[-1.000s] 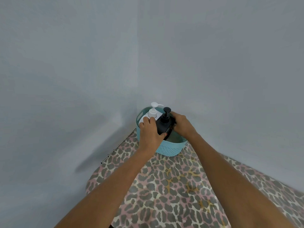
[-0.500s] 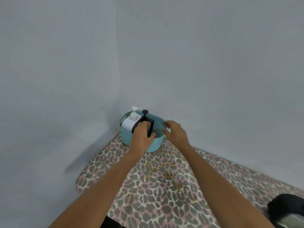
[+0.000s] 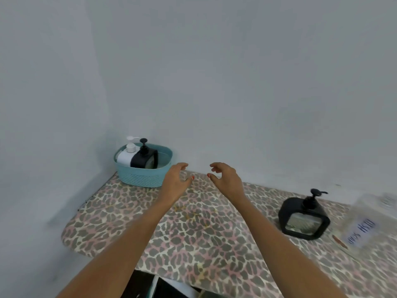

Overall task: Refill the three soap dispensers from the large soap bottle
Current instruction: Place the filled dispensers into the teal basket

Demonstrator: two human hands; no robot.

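Leopard-print surface [image 3: 193, 244]: one black dispenser [image 3: 304, 220] stands out beside the blurred large soap bottle [image 3: 363, 224], left hand [image 3: 175, 181] and right hand [image 3: 225, 179] hover loosely spread and empty, white dispenser [image 3: 125, 157] and second black dispenser [image 3: 144, 160] sit in the teal basket [image 3: 141, 177]; fill levels unreadable, at least one refill likely remains.

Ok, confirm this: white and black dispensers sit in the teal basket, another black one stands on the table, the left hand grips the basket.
Only the hand is wrong: the head view shows the left hand holding nothing, beside the teal basket. The rest stands.
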